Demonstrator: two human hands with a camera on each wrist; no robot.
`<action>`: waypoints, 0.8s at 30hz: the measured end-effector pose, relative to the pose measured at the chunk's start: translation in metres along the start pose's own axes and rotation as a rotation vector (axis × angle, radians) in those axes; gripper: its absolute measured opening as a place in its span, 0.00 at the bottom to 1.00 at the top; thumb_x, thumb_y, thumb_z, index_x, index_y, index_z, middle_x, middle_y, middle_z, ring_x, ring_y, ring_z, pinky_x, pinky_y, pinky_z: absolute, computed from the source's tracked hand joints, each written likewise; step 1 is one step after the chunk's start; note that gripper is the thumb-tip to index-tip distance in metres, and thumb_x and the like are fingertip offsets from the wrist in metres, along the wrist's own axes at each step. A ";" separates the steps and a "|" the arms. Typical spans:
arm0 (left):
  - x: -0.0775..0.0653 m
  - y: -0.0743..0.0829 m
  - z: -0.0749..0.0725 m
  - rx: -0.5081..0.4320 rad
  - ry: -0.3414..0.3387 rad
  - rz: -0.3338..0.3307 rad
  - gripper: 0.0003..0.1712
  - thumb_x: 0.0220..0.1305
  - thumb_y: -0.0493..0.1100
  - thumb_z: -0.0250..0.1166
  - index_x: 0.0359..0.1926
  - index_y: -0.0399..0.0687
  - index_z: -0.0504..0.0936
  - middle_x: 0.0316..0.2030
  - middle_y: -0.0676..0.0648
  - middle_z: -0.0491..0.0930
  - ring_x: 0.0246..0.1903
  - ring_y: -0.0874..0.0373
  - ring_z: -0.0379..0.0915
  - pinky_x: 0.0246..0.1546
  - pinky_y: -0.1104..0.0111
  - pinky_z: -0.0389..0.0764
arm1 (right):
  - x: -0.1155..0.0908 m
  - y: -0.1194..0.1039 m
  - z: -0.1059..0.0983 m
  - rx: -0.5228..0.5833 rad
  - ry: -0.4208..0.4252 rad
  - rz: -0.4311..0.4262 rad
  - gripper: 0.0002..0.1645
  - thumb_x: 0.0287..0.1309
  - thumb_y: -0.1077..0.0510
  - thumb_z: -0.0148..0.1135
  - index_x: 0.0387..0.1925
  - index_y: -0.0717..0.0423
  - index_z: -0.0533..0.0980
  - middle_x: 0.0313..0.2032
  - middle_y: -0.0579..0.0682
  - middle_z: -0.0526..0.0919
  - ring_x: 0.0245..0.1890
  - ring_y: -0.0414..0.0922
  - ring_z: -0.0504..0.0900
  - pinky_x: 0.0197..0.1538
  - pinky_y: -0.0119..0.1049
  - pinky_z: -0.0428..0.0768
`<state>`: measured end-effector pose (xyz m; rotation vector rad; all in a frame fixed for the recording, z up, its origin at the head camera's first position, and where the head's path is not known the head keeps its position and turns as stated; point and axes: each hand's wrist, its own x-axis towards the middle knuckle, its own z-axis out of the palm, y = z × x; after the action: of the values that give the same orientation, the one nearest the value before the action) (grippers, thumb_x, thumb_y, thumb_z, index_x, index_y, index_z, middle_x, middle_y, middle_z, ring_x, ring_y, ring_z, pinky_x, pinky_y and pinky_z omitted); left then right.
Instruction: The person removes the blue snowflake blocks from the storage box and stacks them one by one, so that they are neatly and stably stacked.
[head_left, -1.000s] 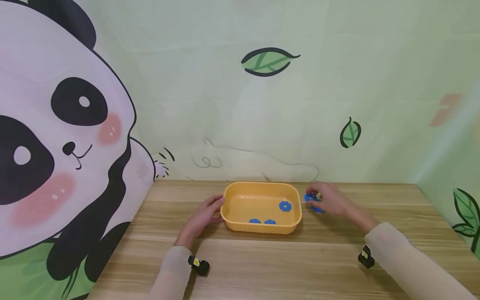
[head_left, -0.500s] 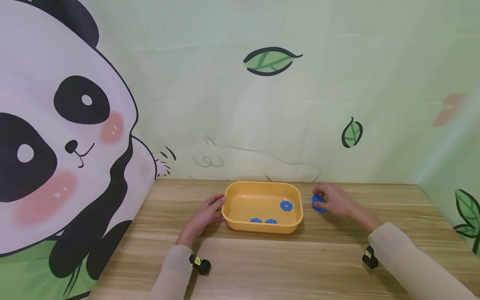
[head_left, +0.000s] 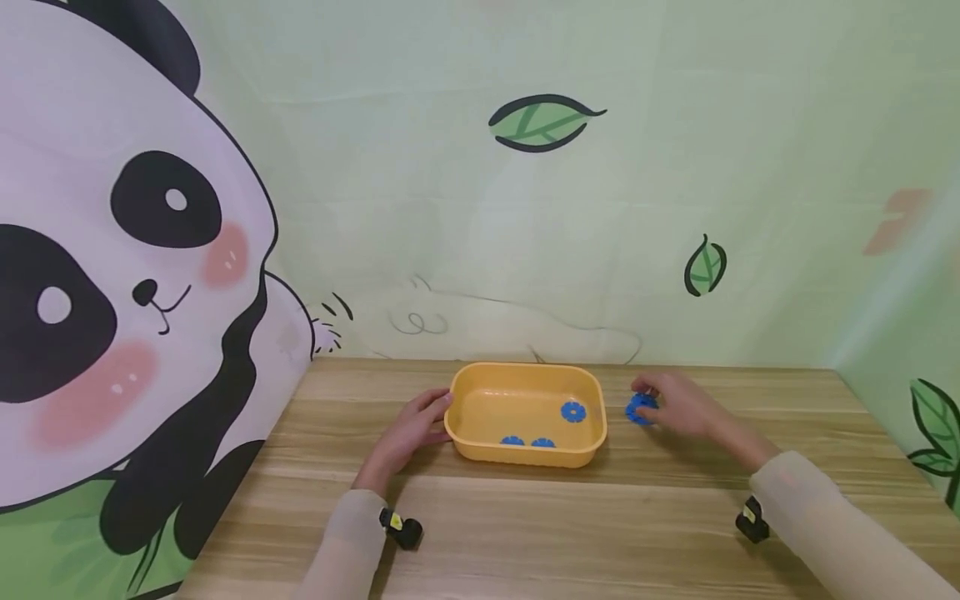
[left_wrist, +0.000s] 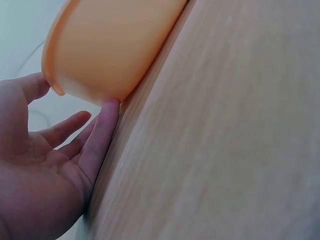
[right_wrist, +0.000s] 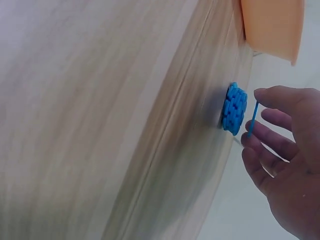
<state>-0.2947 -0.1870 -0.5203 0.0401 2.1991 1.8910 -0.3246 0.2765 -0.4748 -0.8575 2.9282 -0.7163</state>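
Observation:
In the right wrist view my right hand pinches a thin blue notched disc, seen edge-on, between thumb and fingertips. Close by, and apart from it, a stack of blue notched discs stands on the table. From the head, the right hand hovers at the right of that stack. My left hand is at the left end of a yellow plastic basin. In the left wrist view, its thumb meets the basin's rim and one extended finger touches low on the wall.
Inside the basin lie a blue disc at the right and two more, partly hidden by the front wall. The wooden table ends at a backdrop printed with a panda and leaves.
My right hand has moved right, bringing a blue disc from the stack's left side to over the stack. The left hand stays at the basin, and the view has shifted slightly.

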 end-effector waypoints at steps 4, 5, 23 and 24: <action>0.000 0.001 0.000 0.005 0.006 -0.010 0.37 0.81 0.61 0.57 0.77 0.42 0.68 0.71 0.37 0.72 0.65 0.44 0.76 0.54 0.59 0.88 | -0.004 -0.001 -0.003 -0.018 -0.011 0.000 0.20 0.63 0.63 0.74 0.52 0.70 0.81 0.45 0.57 0.86 0.45 0.53 0.84 0.52 0.56 0.86; 0.000 0.002 0.000 0.008 0.006 -0.006 0.37 0.81 0.61 0.57 0.77 0.42 0.67 0.71 0.37 0.72 0.65 0.44 0.75 0.54 0.58 0.88 | -0.005 0.000 -0.003 -0.020 -0.016 -0.005 0.19 0.63 0.63 0.74 0.52 0.70 0.81 0.44 0.57 0.86 0.45 0.53 0.84 0.52 0.56 0.86; -0.002 0.002 -0.001 0.010 0.006 -0.014 0.36 0.81 0.61 0.57 0.77 0.43 0.68 0.71 0.38 0.72 0.65 0.45 0.76 0.54 0.59 0.88 | 0.000 0.000 0.004 -0.020 -0.042 0.020 0.21 0.62 0.59 0.77 0.52 0.67 0.82 0.44 0.55 0.86 0.44 0.53 0.83 0.51 0.55 0.86; -0.003 0.002 -0.001 0.011 0.004 -0.008 0.36 0.81 0.61 0.57 0.77 0.42 0.68 0.71 0.37 0.72 0.65 0.44 0.76 0.54 0.58 0.88 | 0.000 0.000 0.005 -0.031 -0.045 0.010 0.22 0.62 0.58 0.77 0.52 0.67 0.82 0.45 0.56 0.86 0.45 0.53 0.83 0.52 0.56 0.86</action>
<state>-0.2926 -0.1882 -0.5181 0.0289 2.2096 1.8759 -0.3244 0.2744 -0.4790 -0.8496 2.9089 -0.6438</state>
